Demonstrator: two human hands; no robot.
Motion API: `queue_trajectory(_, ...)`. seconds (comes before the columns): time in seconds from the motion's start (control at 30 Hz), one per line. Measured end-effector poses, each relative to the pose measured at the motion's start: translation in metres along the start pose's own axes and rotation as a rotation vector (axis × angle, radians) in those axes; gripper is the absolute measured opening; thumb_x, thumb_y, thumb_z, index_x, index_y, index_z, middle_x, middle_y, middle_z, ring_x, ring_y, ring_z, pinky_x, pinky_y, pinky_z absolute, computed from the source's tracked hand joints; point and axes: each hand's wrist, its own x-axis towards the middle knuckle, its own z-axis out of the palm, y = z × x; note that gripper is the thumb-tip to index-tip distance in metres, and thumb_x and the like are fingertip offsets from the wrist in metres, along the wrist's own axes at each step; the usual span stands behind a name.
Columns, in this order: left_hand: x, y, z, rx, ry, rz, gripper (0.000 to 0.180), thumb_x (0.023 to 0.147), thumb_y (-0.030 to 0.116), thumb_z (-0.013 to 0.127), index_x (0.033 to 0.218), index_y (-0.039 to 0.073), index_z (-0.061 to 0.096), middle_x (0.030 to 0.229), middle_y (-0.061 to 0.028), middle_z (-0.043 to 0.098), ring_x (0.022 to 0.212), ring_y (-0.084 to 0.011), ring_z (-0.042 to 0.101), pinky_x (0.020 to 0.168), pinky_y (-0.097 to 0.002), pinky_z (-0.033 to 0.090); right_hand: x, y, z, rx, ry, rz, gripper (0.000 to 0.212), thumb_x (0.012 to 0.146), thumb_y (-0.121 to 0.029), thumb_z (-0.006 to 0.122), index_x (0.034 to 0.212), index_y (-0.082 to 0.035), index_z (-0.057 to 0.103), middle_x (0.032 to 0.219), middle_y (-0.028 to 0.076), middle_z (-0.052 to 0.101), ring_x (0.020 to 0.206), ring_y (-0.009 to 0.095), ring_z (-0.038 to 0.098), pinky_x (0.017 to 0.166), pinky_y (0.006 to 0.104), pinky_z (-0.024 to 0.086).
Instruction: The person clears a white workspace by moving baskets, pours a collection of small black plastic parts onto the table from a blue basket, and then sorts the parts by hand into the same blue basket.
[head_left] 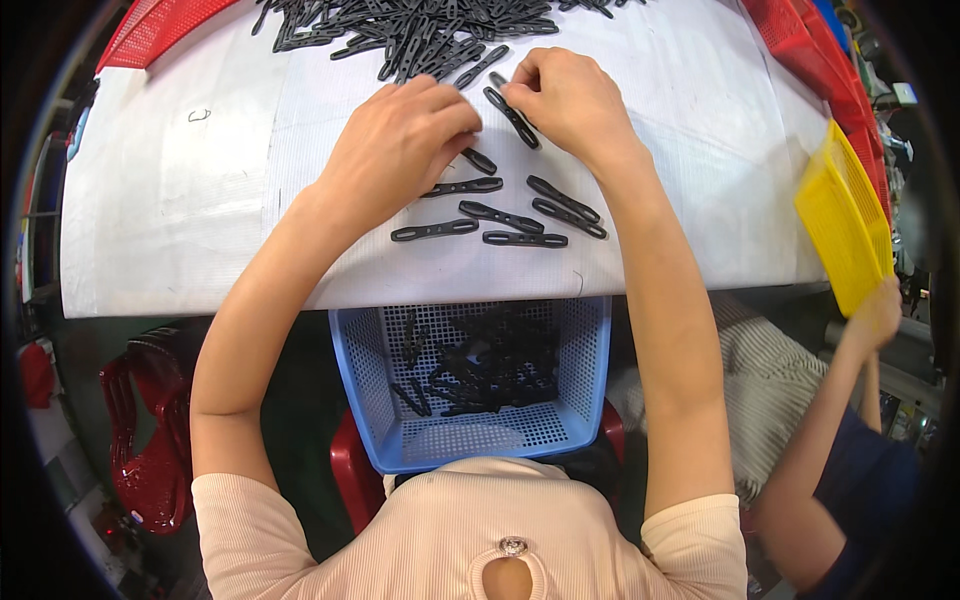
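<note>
My left hand [400, 140] is over the table with its fingers curled inward; whatever they hold is hidden beneath them. A slotted black plastic strip [481, 160] pokes out beside its fingertips. My right hand [568, 100] pinches thumb against forefinger on a small dark strip end [497, 79]. Just under those fingers lies another black strip [512, 118], slanted. Nearer to me, several similar strips [500, 217] lie spread out singly on the white tabletop [190, 200]. Beyond my hands rises a large heap of black strips [410, 25].
A blue perforated basket [370, 440] below the table edge holds many black strips. Red baskets [165, 30] stand at the far left and along the right side [810, 60]. At right, another person's hand [877, 312] grips a yellow basket [845, 220]. A dark red chair [150, 460] is at left.
</note>
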Motion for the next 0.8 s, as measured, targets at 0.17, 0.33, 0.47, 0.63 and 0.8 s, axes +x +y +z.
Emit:
queue_trajectory(0.17,0.022,-0.005,0.01,-0.017,-0.02,-0.078,0.012,0.077,0.01,0.066,0.089,0.007,0.064,0.086,-0.0045,0.061,0.083,-0.0249,0.057,0.072,-0.0357,0.048,0.0,0.01,0.006,0.005,0.033,0.03,0.016,0.075,-0.015,0.064,0.087,-0.006,0.069,0.083,0.013,0.069,0.079,0.028,0.066,0.073,0.0384,0.051)
queue_trajectory(0.33,0.037,-0.005,0.021,-0.062,-0.049,-0.042,0.013,0.078,0.012,0.066,0.089,0.006,0.063,0.087,-0.0049,0.059,0.087,-0.0254,0.057,0.075,-0.036,0.048,0.007,0.018,0.005,0.064,0.018,0.046,0.021,0.076,-0.013,0.064,0.096,-0.007,0.068,0.088,0.013,0.068,0.085,0.028,0.065,0.076,0.0379,0.05)
queue_trajectory(0.47,0.046,-0.014,0.018,-0.113,-0.17,-0.032,0.013,0.077,0.012,0.067,0.088,0.006,0.063,0.085,-0.0055,0.057,0.089,-0.0254,0.055,0.077,-0.0361,0.047,0.015,0.019,-0.004,0.116,-0.083,0.061,0.022,0.076,-0.015,0.065,0.096,-0.007,0.068,0.089,0.011,0.067,0.088,0.026,0.064,0.077,0.0367,0.05)
queue_trajectory(0.63,0.039,-0.012,0.011,-0.083,-0.243,0.001,0.011,0.077,0.007,0.065,0.088,0.006,0.062,0.084,-0.0051,0.057,0.086,-0.0256,0.056,0.076,-0.0363,0.048,-0.009,0.047,-0.02,0.275,0.182,-0.036,0.027,0.077,-0.023,0.069,0.096,-0.006,0.067,0.098,0.009,0.066,0.09,0.023,0.063,0.077,0.0336,0.049)
queue_trajectory(0.8,0.013,-0.008,0.005,-0.055,-0.133,0.068,0.016,0.079,0.003,0.061,0.095,0.006,0.062,0.095,-0.0055,0.061,0.089,-0.0257,0.057,0.077,-0.0353,0.048,-0.035,0.084,0.003,0.15,0.267,-0.109,0.047,0.085,-0.045,0.059,0.117,-0.011,0.06,0.124,0.011,0.056,0.121,0.025,0.048,0.102,0.0412,0.034)
